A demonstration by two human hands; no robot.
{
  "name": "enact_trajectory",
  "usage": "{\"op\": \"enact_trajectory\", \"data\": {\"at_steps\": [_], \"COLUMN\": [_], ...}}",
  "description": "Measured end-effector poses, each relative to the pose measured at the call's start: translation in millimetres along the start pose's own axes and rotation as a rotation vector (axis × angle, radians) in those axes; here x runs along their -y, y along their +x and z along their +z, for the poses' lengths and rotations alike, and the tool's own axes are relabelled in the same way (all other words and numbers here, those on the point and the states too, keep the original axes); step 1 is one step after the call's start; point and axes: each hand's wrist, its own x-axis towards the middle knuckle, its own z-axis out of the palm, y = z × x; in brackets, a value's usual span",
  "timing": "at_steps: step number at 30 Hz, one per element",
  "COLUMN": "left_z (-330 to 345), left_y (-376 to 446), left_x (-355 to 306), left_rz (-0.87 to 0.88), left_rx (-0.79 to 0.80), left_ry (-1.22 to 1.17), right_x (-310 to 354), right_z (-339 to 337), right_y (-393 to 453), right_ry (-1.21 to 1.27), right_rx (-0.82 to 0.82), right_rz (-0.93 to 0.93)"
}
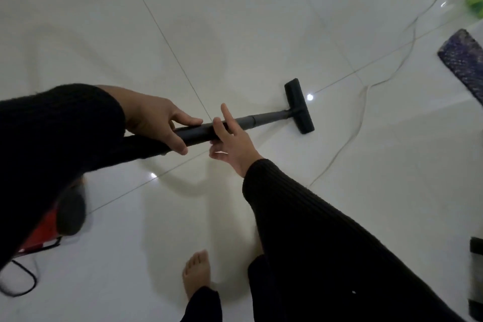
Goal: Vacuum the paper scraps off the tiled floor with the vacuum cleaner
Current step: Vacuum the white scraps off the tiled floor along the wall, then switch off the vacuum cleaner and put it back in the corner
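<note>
We hold the vacuum wand (198,132) with 2 hands; our left hand (156,123) wraps over the thicker rear part, fingers curled round it and thumb laid along the top; our right hand (230,138) meets the tube just ahead of it, some fingers hooked on the tube while 1 finger sticks up straight, so that grip looks loose and only partly closed. The wand is a smooth, matte dark tube in telescoping sections, running down to the flat, T-shaped floor head (299,106), which rests on the tiled floor (235,21) by a grout line. The tiles are large, pale and glossy, throwing back small lamp glints; a thin white cord (410,34) snakes across them, and a coarse, speckled dark mat (462,60) lies at the right edge. We see no paper scraps anywhere in view; we judge this patch done or nearly so, though the floor beyond the frame is unknown.
</note>
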Motion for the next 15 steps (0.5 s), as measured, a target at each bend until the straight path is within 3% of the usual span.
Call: {"op": "enact_trajectory", "data": {"at_steps": [6,12,15], "left_z": [-28,-50,-55], "left_y": [-7,-15,-15], "left_x": [46,56,60], "left_rz": [-0.021,-0.046,-0.137], "left_rx": [-0.107,-0.264,-0.382], "left_ry": [0.174,0.417,0.679], "right_x": [14,25,36], "right_z": [13,31,37], "right_y": [32,82,105], "right_ry": [-0.704,-0.816,-0.786], "right_rx": [-0.008,0.195,0.303], "right_rz": [-0.229,-0.396,-0.467]}}
